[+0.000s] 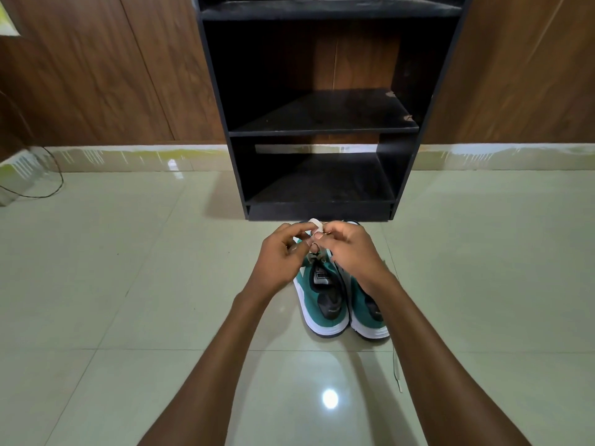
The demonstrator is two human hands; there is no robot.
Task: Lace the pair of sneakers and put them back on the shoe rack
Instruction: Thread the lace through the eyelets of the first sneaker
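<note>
Sneakers, a green pair with white soles, are sitting side by side on the floor just in front of the rack, at about 6 o'clock from its base, heels pointing back toward the person. The left sneaker is being worked on: both hands are meeting over its upper eyelets, at 12 o'clock from its heel. The left hand is curling nearly closed, fingertips pinching the lace, and the right hand is pinching the same lace from the other side, a pale loop showing between them. This looks like tying or tightening at the top of the left sneaker, so its lacing seems nearly finished, though the hands are hiding most of the eyelets and I cannot tell how many are threaded. The right sneaker is lying partly under the right wrist; a loose lace end is trailing on the floor at 5 o'clock from it, which suggests it is not tied yet. The rack shelves are showing no shoes, so returning the pair is not yet done.
</note>
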